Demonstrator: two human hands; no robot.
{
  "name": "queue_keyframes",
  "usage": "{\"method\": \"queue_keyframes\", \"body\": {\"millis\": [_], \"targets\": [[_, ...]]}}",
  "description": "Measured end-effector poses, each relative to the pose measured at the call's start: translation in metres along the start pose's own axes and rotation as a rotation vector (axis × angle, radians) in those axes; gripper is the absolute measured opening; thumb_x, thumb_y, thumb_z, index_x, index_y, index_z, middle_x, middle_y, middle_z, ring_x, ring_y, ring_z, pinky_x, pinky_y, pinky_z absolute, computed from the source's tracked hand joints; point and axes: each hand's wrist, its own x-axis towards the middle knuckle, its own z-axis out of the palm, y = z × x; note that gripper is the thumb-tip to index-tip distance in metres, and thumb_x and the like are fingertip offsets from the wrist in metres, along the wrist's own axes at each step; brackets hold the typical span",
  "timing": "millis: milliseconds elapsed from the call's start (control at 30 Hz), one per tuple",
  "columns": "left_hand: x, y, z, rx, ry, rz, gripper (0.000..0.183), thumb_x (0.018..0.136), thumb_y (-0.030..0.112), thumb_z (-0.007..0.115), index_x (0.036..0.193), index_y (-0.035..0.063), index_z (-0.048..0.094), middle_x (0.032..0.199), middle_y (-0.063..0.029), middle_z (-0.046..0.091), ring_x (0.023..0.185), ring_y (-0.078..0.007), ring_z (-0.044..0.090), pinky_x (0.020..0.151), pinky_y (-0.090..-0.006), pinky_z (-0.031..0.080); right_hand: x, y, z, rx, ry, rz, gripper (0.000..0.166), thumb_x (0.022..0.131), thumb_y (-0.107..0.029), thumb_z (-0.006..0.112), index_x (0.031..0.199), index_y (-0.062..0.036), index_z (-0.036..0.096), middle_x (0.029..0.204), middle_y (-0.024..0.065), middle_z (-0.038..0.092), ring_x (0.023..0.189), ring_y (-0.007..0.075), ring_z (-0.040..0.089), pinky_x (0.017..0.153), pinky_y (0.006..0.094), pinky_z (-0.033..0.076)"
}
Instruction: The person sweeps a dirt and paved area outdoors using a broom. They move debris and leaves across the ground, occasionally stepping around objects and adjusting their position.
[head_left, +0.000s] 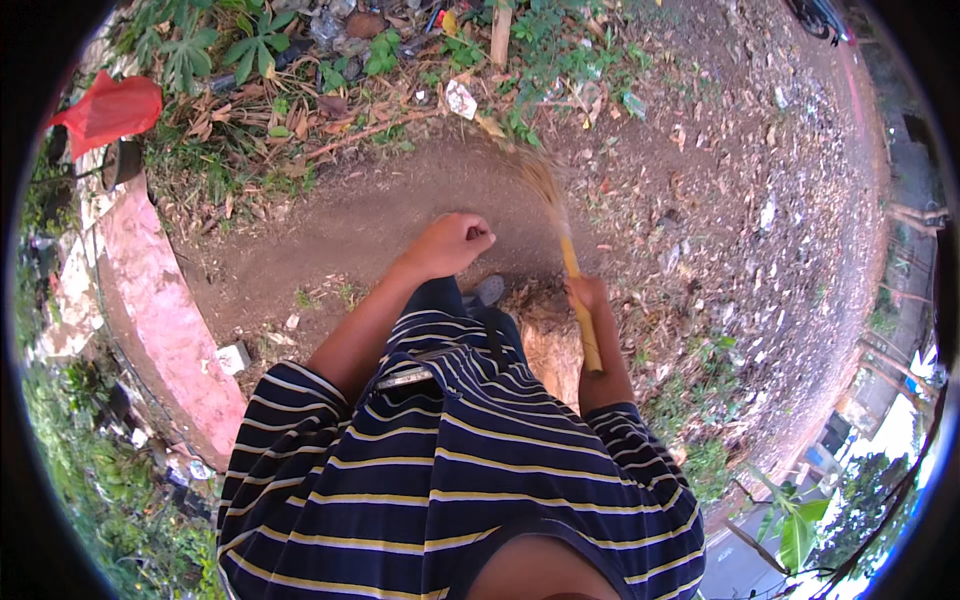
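Observation:
My right hand (590, 294) is wrapped around the yellow handle of a stick broom (571, 259). Its bristles (544, 176) are blurred and fan out over the dirt ahead, close to some dry litter. A crumpled white wrapper (460, 100) lies beyond the bristle tips on the left. My left hand (454, 244) hovers over the swept-looking bare soil (352, 202) with its fingers curled in, and I see nothing in it. Below my hands, part of a grey shoe (490, 289) shows.
A tree stump (551, 352) stands close by my right leg. Leaves and rubbish (750, 225) cover the ground on the right. Plants (259, 52) and a wooden post (501, 34) line the far side. At left are a pinkish slab (161, 300), a white block (234, 358) and a red plastic bag (116, 109).

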Motion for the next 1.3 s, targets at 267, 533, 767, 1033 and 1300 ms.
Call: {"method": "queue_keyframes", "body": {"millis": [267, 533, 767, 1033, 1300], "targets": [[0.035, 0.016, -0.011, -0.054, -0.097, 0.105, 0.028, 0.094, 0.026, 0.067, 0.098, -0.0012, 0.071, 0.079, -0.0096, 0.069, 0.072, -0.0178, 0.063, 0.067, -0.0349, 0.05, -0.003, 0.075, -0.091, -0.449, 0.855, 0.194, 0.041, 0.075, -0.022, 0.072, 0.095, 0.0138, 0.07, 0.082, 0.0214, 0.074, 0.075, 0.0326, 0.074, 0.07, 0.0436, 0.059], [0.05, 0.041, -0.003, 0.011, -0.2, 0.128, 0.025, 0.091, 0.027, 0.069, 0.096, 0.0014, 0.07, 0.079, -0.009, 0.067, 0.072, -0.02, 0.062, 0.067, -0.0372, 0.049, -0.138, -0.093, -0.042, -0.125, 0.113, -0.096, 0.026, 0.085, -0.022, 0.076, 0.094, 0.0024, 0.073, 0.068, 0.0055, 0.066, 0.052, 0.0146, 0.059, 0.049, 0.0316, 0.048], [0.074, 0.069, 0.011, 0.261, -0.275, 0.308, 0.024, 0.087, 0.026, 0.073, 0.097, 0.0037, 0.069, 0.089, -0.0127, 0.067, 0.086, -0.025, 0.064, 0.079, -0.0386, 0.052, -0.069, -0.182, 0.087, -0.026, -0.282, -0.53, 0.035, 0.084, -0.021, 0.077, 0.111, -0.0025, 0.063, 0.061, 0.0055, 0.061, 0.049, 0.0162, 0.061, 0.047, 0.0344, 0.049], [0.083, 0.058, 0.041, 0.313, -0.403, 0.2, 0.024, 0.089, 0.026, 0.073, 0.098, 0.0041, 0.069, 0.091, -0.0108, 0.068, 0.087, -0.0238, 0.064, 0.081, -0.0393, 0.051, 0.048, -0.028, 0.019, 0.627, -0.069, -0.36, 0.021, 0.091, -0.015, 0.07, 0.08, 0.0027, 0.073, 0.068, 0.0139, 0.069, 0.053, 0.0238, 0.067, 0.047, 0.0369, 0.055], [0.078, 0.11, 0.13, 0.233, -0.685, 0.507, 0.033, 0.086, 0.031, 0.074, 0.109, 0.0089, 0.065, 0.105, -0.0095, 0.061, 0.108, -0.0272, 0.057, 0.098, -0.0419, 0.043, -0.056, 0.09, -0.103, 0.184, 0.965, 0.32, 0.028, 0.083, -0.01, 0.065, 0.097, 0.0147, 0.065, 0.075, 0.0199, 0.07, 0.064, 0.0293, 0.072, 0.057, 0.0401, 0.058]]}}
